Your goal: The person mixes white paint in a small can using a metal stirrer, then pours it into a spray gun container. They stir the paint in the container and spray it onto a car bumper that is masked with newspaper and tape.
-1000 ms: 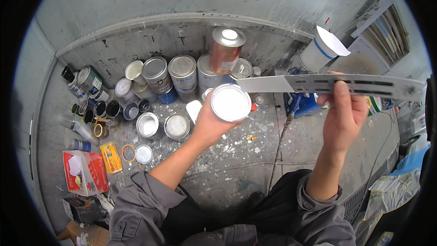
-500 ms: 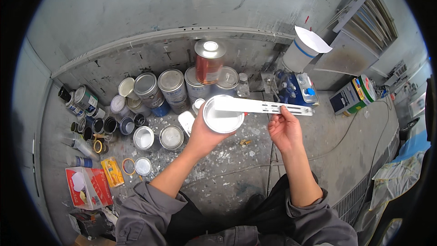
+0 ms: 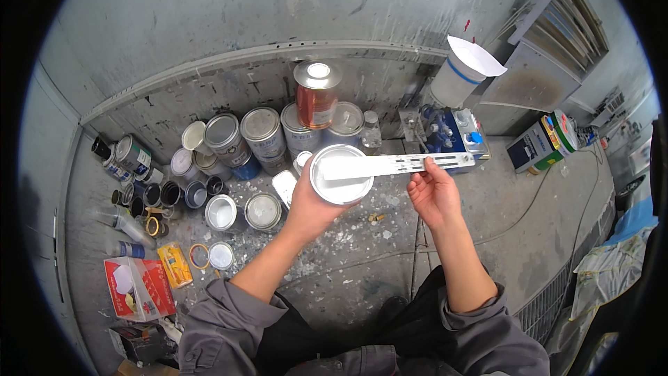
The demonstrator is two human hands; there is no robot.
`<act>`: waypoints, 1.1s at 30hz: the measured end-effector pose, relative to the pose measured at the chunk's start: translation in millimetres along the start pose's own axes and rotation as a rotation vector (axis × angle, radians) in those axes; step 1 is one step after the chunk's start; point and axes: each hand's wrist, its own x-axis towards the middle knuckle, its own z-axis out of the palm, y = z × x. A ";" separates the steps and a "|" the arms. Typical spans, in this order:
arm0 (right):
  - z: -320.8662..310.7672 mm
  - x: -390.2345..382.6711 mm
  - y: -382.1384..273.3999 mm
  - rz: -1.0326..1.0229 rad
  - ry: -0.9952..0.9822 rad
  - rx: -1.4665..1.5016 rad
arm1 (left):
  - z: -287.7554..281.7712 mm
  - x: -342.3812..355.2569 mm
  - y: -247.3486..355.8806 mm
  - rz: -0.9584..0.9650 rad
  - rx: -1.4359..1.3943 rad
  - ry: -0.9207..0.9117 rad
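My left hand (image 3: 313, 202) is wrapped round an open paint can (image 3: 341, 195) with white paint inside, held up in front of me. Between thumb and fingers, my right hand (image 3: 436, 192) pinches the slotted end of a flat paint stirring stick (image 3: 417, 163). The stick's other end, coated white, lies over the can's mouth; whether it touches the rim or the paint I cannot tell. Behind the held can, a red tin with a silver top (image 3: 316, 101) stands on the lidded cans near the wall.
Several closed cans (image 3: 263, 125) line the wall's foot. Open cans (image 3: 222, 213) and dark cups (image 3: 170, 194) crowd the left floor, with a red box (image 3: 149, 292). A blue container (image 3: 459, 132), a white paper strainer (image 3: 476, 59) and a rectangular tin (image 3: 532, 145) stand right. A hose (image 3: 515, 226) crosses the floor.
The stirring stick has shifted slightly left over the can, and my right hand has moved a little left with it. My left hand keeps its hold on the can.
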 end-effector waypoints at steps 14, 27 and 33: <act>-16.6 12.4 -35.1 -0.145 -0.011 -0.118 | -16.6 -0.8 -6.9 0.024 0.096 0.058; -17.5 8.5 -49.7 -0.183 -0.164 0.179 | -18.6 4.3 2.6 0.000 0.115 0.102; 19.6 -12.2 -22.6 -0.021 -0.457 0.468 | 5.5 8.8 3.8 -0.014 -0.084 0.041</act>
